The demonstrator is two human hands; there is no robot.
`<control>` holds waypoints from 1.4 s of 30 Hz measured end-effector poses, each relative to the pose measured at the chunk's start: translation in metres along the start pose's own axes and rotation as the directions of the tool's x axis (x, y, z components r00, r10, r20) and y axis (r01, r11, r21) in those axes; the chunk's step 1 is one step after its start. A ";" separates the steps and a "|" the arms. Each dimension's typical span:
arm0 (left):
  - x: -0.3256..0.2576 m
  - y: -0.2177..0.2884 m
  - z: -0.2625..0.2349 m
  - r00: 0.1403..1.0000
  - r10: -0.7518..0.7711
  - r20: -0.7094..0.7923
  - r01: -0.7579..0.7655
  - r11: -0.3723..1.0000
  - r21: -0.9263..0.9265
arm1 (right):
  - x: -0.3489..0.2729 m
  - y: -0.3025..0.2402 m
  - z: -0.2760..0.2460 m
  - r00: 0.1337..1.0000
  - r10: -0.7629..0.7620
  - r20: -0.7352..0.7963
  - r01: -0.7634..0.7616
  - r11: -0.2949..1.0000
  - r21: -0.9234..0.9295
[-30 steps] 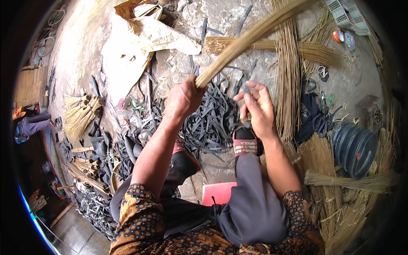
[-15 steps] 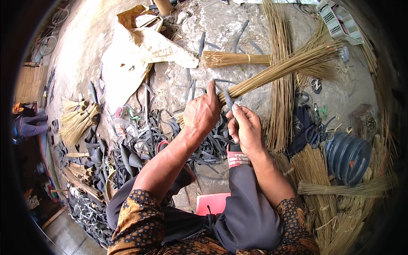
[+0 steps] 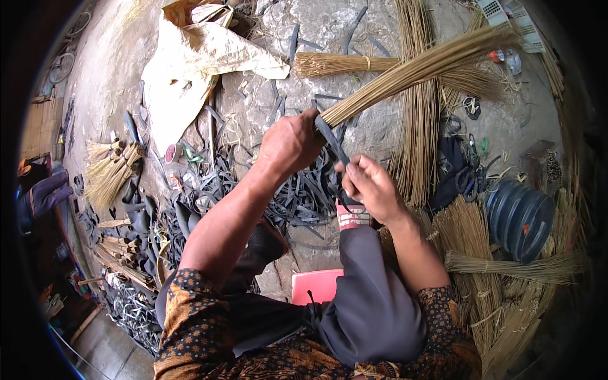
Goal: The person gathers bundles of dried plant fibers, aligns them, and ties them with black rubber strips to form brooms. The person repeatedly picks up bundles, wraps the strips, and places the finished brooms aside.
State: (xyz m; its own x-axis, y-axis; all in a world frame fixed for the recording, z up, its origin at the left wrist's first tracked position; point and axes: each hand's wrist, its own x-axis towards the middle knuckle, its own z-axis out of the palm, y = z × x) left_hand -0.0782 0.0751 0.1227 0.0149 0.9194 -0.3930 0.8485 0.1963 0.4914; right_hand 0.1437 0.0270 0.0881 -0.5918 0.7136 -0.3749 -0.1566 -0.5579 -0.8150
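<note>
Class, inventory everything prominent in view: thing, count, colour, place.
Held bundle: one, tan, upper centre
Held strip: one, dark grey, centre
Loose strips: many, dark grey, centre
Other bundles: several, tan, mostly right
Short brushes: several, tan, left
Sack: one, cream, upper left
Ribbed container: one, blue, right
Perforated basket: one, white, upper right
Flat pad: one, pink, lower centre
Trousers: pair, dark grey, bottom
Patterned sleeves: two, brown-black, bottom
Left hand: one, bare, gripping bundle
Right hand: one, bare, pinching strip

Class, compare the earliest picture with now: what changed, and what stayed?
The stalk bundle has swung down at its far end to a shallower slant. The right hand has come lower in the view, and a dark strip now runs between it and the bundle. The left hand still grips the bundle; the blue ridged jug stays put.
</note>
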 end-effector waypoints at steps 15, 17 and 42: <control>-0.030 0.012 0.005 0.615 0.428 0.663 0.355 0.600 -0.717 | 0.042 -0.024 -0.026 0.663 -0.639 0.391 0.659 0.249 -0.710; -0.024 0.013 0.019 0.853 0.247 0.460 0.122 0.763 -0.635 | 0.026 -0.044 -0.024 0.967 -0.214 0.141 0.151 0.028 -0.988; -0.003 0.012 0.065 0.969 -0.009 -0.245 0.005 1.000 -0.018 | -0.020 -0.028 0.027 0.959 -0.109 -0.262 -0.024 0.887 -0.460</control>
State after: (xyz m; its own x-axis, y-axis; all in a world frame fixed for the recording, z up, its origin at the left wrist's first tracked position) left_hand -0.0339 0.0531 0.0794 -0.1228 0.9730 -0.1952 0.8388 0.2069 0.5036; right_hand 0.1388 0.0172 0.1299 -0.3432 0.8562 -0.3861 0.2394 -0.3177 -0.9175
